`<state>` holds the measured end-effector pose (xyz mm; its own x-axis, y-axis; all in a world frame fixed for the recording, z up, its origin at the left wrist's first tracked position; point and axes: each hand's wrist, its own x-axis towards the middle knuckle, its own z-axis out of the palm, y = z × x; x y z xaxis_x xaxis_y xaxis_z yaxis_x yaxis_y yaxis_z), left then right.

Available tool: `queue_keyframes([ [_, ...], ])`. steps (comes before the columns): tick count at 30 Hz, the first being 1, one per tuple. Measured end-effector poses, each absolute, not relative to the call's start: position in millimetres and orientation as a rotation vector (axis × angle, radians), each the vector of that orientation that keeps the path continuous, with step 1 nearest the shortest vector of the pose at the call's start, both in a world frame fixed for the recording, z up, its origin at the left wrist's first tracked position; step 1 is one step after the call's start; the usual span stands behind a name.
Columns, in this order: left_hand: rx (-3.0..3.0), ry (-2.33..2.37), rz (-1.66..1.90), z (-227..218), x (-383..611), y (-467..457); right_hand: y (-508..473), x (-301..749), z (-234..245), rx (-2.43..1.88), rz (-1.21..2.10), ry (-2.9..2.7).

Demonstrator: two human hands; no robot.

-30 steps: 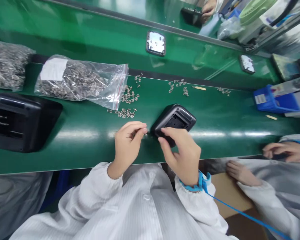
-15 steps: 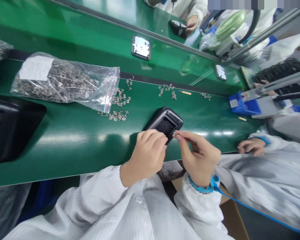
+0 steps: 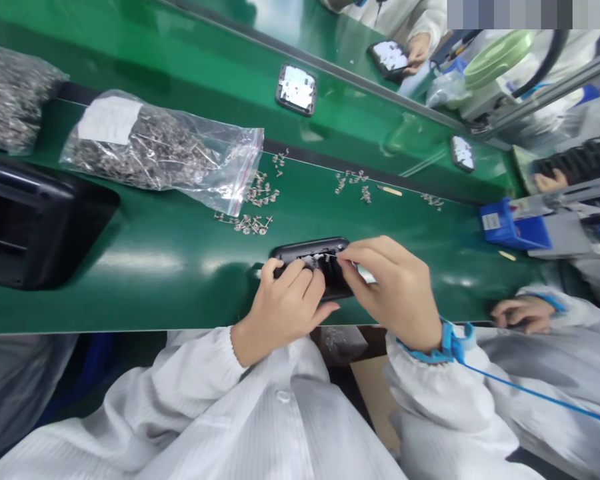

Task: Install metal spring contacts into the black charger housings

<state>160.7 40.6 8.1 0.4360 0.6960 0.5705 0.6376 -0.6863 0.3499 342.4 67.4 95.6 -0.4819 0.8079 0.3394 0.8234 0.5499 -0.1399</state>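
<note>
A black plastic housing (image 3: 338, 285) with an open recess lies on the green table at the front edge, partly hidden by both hands. My left hand (image 3: 283, 307) is closed over its near left side, fingertips reaching to the recess. My right hand (image 3: 395, 287) pinches a small metal battery spring contact (image 3: 334, 256) over the recess's right end; most of the piece is hidden by the fingertips. Further back, loose spring contacts (image 3: 253, 225) lie in small heaps beside the mouth of a clear zip bag (image 3: 165, 150) filled with the same kind of pieces.
At the left are a second bag (image 3: 13, 100) and a larger black housing (image 3: 40, 227). A tool with a pale yellow handle (image 3: 391, 191) lies behind my right hand. A blue bin (image 3: 515, 227) and a co-worker's hand (image 3: 525, 313) are at right. Square units (image 3: 297, 90) sit beyond.
The housing has turned from slanted to nearly level across the table. Both hands have moved with it, and the right fingertips are now over the recess. The view has shifted slightly left.
</note>
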Motion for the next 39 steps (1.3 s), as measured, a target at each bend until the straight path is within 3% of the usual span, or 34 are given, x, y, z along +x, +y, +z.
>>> queue_keyframes([
  [6, 2.621, 1.166, 0.999, 9, 140, 34, 86, 331, 79, -1.168, -0.055, -2.678],
  [22, 2.599, 1.098, 0.974, 13, 154, 21, 84, 339, 77, -1.097, 0.074, -2.706],
  [31, 2.534, 1.159, 1.045, 15, 160, 21, 88, 334, 70, -1.094, -0.160, -2.751],
  [39, 2.478, 1.150, 1.041, 16, 161, 20, 75, 339, 63, -1.122, 0.029, -2.553],
])
